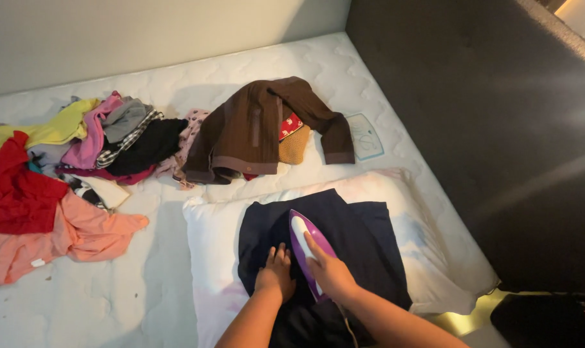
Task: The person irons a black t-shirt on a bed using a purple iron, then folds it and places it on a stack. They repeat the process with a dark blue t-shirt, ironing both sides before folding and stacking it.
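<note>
— Iron first, then: where is it?

— Purple and white plastic clothes iron [303, 250], lying on the dark navy cloth garment [344, 248], near the garment's middle and pointing away from the person. The right hand [331, 274] is wrapped around its handle, fingers curled shut on it, the index finger stretched forward along the white top.

— And the left hand?

— The left hand [276, 276] lies flat on the garment just left of the iron, palm down, fingers spread a little and pressed on the cloth, gripping nothing. It sits beside the iron; I cannot tell if they touch.

— What is under the garment?

— A white soft pillow [212, 241], which shows on the left, far and right sides of the garment. The pillow lies on a white quilted mattress [144, 283].

— Further out from the garment?

— Beyond it, past the pillow's far edge, a brown ribbed knit cardigan [250, 129] lies crumpled, with a red patterned scrap [290, 125] and a tan knit piece [294, 148] peeking from under it. Just right of the cardigan is a pale printed label on the mattress [364, 136]. Far left of the garment sprawls a heap of mixed clothes [99, 138]: a red top [15, 193], a salmon pink shirt [80, 235], yellow, pink, grey and black pieces. To the garment's right rises a dark padded headboard [485, 129].
</note>
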